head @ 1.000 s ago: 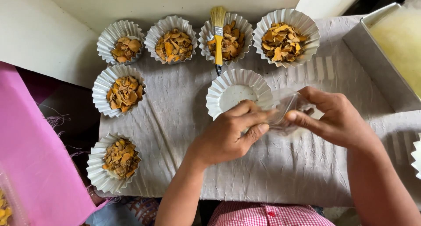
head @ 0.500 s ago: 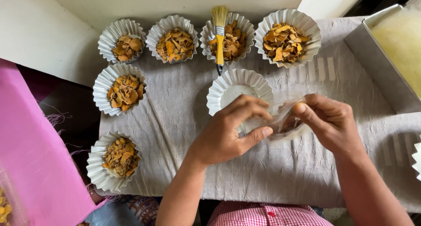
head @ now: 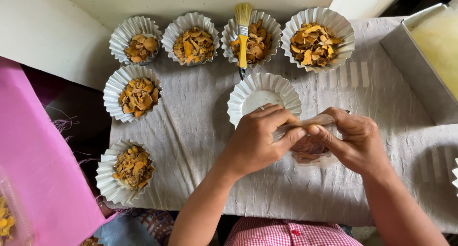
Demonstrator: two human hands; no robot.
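Both hands meet over the grey cloth (head: 191, 126), just below the empty fluted cup (head: 264, 97), and between them they pinch a small clear plastic bag (head: 307, 141) by its top edge, so that the pouch hangs down under the fingers with a little load of brownish-orange chips showing through it. The left hand (head: 255, 141) is closed on the bag's mouth from the near side of the empty fluted cup, thumb pressed against forefinger on the flattened strip of plastic; the right hand (head: 355, 141) grips the same strip from the far side, fingers curled tight, nothing else held in it. Holding the mouth stretched flat between two pinches keeps the contents from spilling, by the look of it. Above the empty fluted cup a yellow-handled brush (head: 243, 38) lies across one of four filled cups (head: 193, 38) set in a row, its bristles pointing away. Two more filled cups stand to the left of the empty fluted cup, down the cloth's edge. A metal tray (head: 420, 69) sits to its right, and pink fabric (head: 38, 165) lies well off to its left
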